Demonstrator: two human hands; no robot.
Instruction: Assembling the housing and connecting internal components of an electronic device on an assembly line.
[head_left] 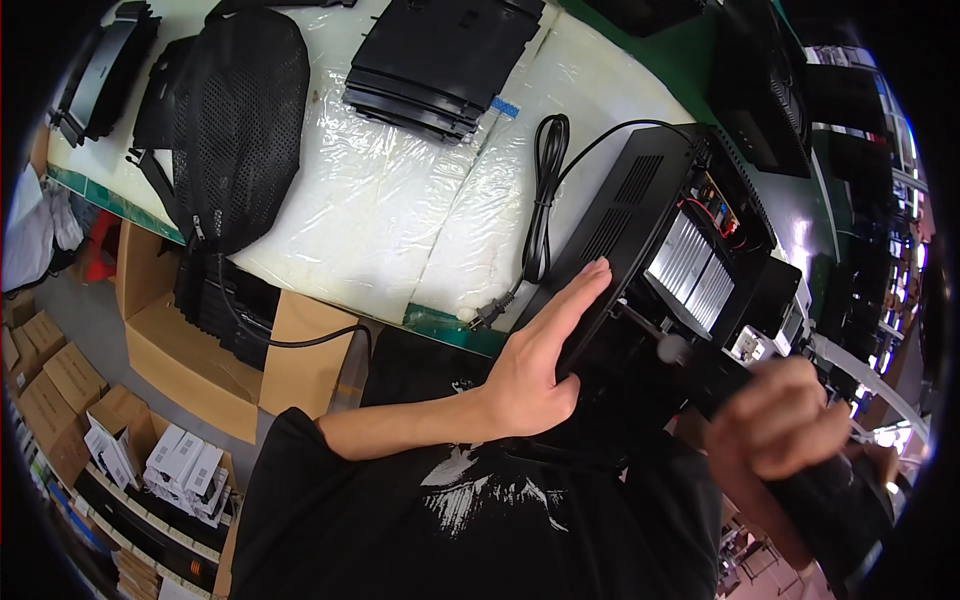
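Note:
My left hand (540, 370) lies with fingers stretched and together along the near edge of a black vented device housing (625, 190), thumb apart. The housing is open on its right side, showing a silver ribbed metal part (692, 268) and a circuit board with red wires (722, 205). My right hand (780, 415), blurred by motion, is closed around the dark body of what looks like a power screwdriver (715, 378). Its thin shaft points at the housing's near side; whether the tip touches is unclear. A bundled black power cord (545, 190) lies left of the housing.
Stacked black panels (450, 50) and a black mesh bag (240, 130) lie on the plastic-covered table (370, 220). Below its edge stands an open cardboard box (190, 370) with black parts. Smaller cartons (60, 390) fill the lower left. Another black device (755, 90) stands far right.

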